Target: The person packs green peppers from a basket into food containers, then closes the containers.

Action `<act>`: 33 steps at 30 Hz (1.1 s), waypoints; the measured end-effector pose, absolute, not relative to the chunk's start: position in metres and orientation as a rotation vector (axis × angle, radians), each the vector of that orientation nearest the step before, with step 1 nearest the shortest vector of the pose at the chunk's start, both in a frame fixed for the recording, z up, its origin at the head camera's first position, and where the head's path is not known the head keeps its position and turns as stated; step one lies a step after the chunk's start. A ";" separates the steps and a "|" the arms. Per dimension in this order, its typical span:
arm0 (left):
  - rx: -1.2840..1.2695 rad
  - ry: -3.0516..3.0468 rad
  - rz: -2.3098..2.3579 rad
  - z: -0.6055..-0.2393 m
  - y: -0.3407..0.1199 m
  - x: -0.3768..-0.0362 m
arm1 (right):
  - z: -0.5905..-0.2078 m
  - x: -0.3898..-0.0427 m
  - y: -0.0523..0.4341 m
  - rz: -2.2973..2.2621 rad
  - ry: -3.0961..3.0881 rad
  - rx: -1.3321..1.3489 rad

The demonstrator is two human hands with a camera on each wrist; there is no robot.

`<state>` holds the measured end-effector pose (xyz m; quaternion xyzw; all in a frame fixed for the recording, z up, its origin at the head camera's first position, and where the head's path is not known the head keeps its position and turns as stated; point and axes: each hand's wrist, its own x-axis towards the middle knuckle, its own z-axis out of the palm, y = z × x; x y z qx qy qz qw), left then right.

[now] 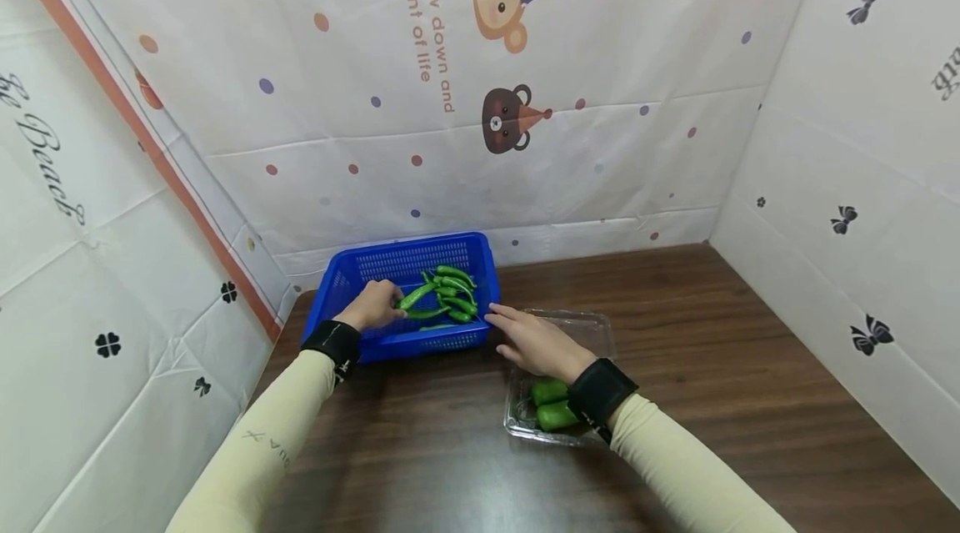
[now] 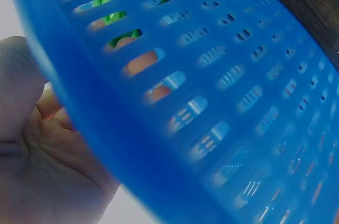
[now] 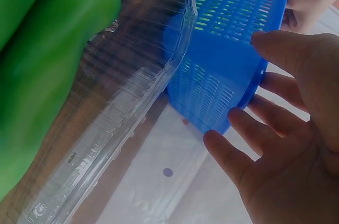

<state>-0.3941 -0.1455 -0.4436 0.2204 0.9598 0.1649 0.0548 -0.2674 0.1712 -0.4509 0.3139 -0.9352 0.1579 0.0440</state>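
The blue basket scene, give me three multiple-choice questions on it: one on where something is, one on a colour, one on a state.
1. Where is the clear plastic tray?
A. to the right of the blue basket
B. inside the basket
C. behind the basket

2. What colour are the peppers in the basket?
A. red
B. yellow
C. green

3. How is the right hand?
A. clenched round a pepper
B. fingers straight, reaching to the basket's corner
C. flat on the wall

Answers:
1 A, the tray lies on the wooden table by the basket's right side.
2 C, all show green.
3 B, the right wrist view shows straight fingers holding nothing; the left hand grips a pepper.
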 end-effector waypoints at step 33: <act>0.847 2.990 0.688 -0.433 -0.148 -0.391 | -0.452 -0.264 0.173 0.489 -2.862 0.945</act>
